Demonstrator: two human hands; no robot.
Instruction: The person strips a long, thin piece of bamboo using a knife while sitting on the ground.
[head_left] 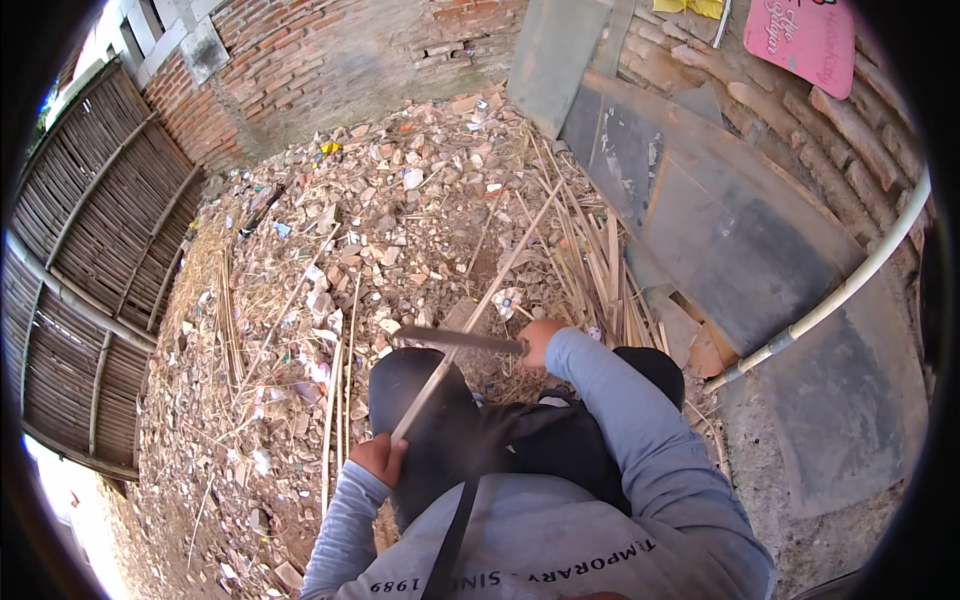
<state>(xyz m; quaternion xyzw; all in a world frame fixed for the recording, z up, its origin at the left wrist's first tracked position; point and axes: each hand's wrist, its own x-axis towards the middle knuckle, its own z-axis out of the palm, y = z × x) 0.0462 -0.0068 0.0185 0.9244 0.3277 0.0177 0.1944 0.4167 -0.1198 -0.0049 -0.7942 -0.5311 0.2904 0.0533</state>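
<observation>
My left hand is closed round the near end of a long, pale bamboo strip. The strip slants up and away to the right, passing over my left knee. In my right hand is the handle of a machete, its flat brown blade pointing left. That blade crosses the strip just above my left knee; whether the two touch I cannot tell. My fingers hide most of the machete's handle.
A bundle of split bamboo strips lies to the right on rubble-strewn ground. Dark sheets lean against the brick wall, with a pale pole before them. A bamboo fence panel stands left.
</observation>
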